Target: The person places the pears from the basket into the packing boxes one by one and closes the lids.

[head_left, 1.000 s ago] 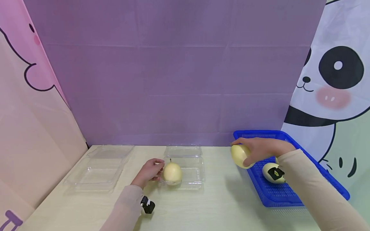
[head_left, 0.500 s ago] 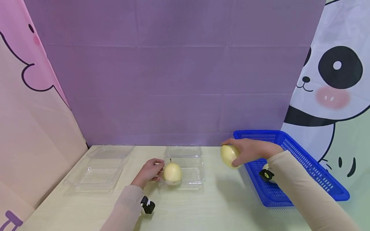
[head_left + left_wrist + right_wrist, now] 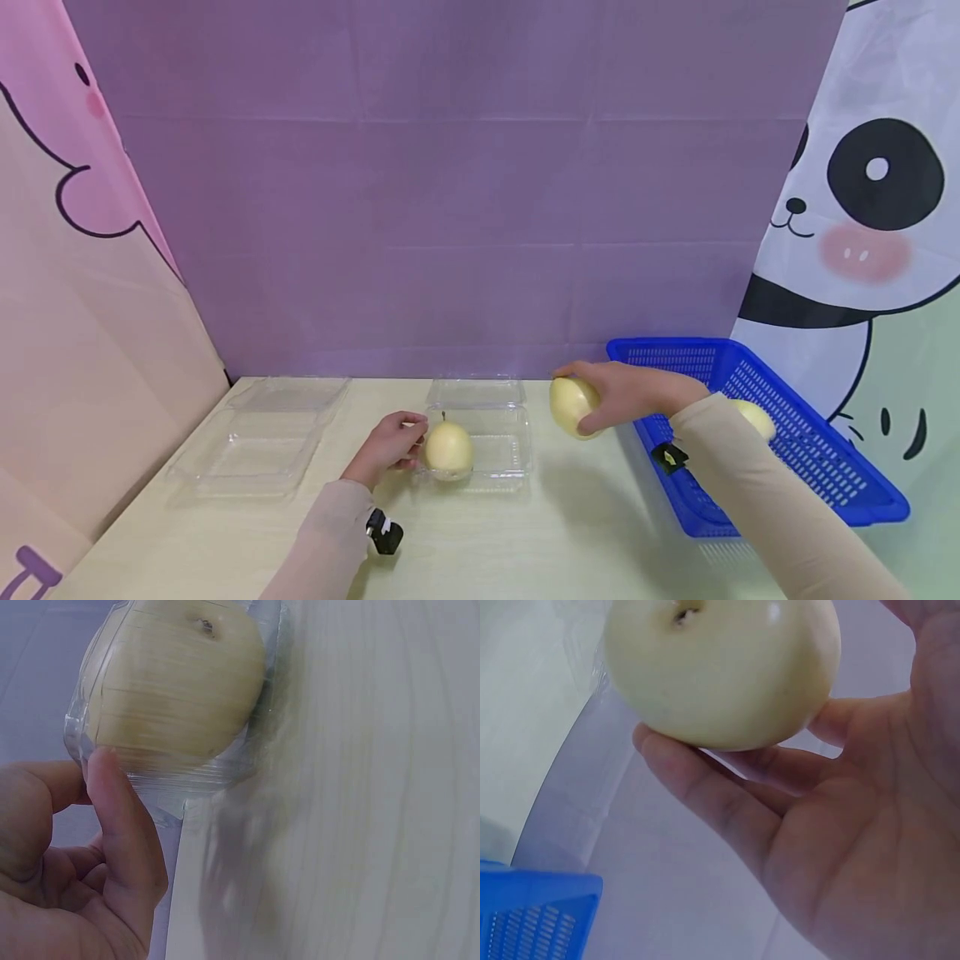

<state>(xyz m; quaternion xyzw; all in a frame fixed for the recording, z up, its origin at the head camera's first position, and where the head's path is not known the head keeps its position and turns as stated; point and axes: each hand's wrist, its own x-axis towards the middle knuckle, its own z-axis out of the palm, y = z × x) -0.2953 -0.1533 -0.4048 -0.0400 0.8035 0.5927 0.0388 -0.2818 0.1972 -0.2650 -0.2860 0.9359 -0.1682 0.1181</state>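
In the head view my right hand [image 3: 626,393] holds a pale yellow pear [image 3: 573,406] above the table, left of the blue basket. The right wrist view shows fingers and thumb curled round that pear [image 3: 720,675]. My left hand [image 3: 387,447] is at the left side of an open clear plastic clamshell box [image 3: 498,454]. A second pear [image 3: 448,451] sits upright in the left part of this box, its stem up. Seen from the left wrist, thumb and forefinger pinch the box's rim [image 3: 79,735], close beside the pear inside.
The blue basket [image 3: 693,521] stands at the right with a pear [image 3: 753,418] in it, partly hidden by the right sleeve. Another open clear clamshell box [image 3: 255,450] lies at the left of the table [image 3: 480,550]. A purple cloth [image 3: 465,192] hangs behind.
My right hand has carried its pear leftward, out from over the basket's left edge. The left hand and the box beside it have stayed in place.
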